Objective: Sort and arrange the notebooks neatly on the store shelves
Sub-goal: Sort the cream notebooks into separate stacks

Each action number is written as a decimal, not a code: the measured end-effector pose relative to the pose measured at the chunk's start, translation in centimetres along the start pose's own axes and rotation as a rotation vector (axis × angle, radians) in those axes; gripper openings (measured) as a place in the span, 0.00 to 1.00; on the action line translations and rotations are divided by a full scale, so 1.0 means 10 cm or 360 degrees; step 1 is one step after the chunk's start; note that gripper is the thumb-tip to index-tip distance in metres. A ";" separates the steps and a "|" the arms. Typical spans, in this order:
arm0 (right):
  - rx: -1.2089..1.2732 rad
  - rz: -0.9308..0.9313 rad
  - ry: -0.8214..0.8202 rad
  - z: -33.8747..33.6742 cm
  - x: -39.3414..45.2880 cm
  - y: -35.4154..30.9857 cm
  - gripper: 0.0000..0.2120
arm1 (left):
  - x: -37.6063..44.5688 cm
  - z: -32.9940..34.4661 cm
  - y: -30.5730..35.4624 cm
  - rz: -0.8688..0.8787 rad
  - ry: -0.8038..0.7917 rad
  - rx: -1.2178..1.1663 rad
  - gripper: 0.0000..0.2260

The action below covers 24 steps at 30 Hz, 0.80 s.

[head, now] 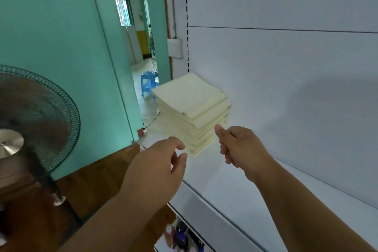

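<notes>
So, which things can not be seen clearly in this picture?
- Head view: lower near corner of the notebook stack, hidden behind the left hand and right hand.
- Items on the lower shelf: blurred and cut by the bottom edge.
- Fan: cut by the left edge, blades blurred.
- Notebook covers: no print readable.

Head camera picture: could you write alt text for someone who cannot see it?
A stack of cream notebooks sits at the left end of a white store shelf, slightly uneven. Two bare hands reach toward it, left hand loosely open, right hand curled, neither holding anything. A standing fan is at left.
</notes>
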State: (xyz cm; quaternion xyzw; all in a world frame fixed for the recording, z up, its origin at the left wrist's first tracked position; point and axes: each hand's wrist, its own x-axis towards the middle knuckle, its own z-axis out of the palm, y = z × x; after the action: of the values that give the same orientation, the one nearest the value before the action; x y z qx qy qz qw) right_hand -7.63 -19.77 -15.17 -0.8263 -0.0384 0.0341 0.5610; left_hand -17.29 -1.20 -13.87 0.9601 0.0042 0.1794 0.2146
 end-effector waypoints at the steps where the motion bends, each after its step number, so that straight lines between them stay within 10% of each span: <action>1: -0.0058 -0.0044 0.0036 0.07 0.17 -0.11 0.29 | 0.16 -0.06 -0.06 0.0018 0.0016 0.0043 0.11; 12: -0.1313 0.0004 0.0320 0.69 1.30 -0.79 0.32 | 1.51 -0.14 -0.87 0.0080 0.0148 -0.0049 0.09; 24: -0.1180 0.0653 0.0409 1.03 1.25 -0.89 0.31 | 2.19 -0.08 -1.54 0.0644 0.0049 -0.0396 0.05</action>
State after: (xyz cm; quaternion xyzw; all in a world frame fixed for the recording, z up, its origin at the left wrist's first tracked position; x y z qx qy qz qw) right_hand 3.51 -5.70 -10.81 -0.9597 0.1868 0.0258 0.2085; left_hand 4.00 14.99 -12.01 0.9046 -0.2073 0.2325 0.2909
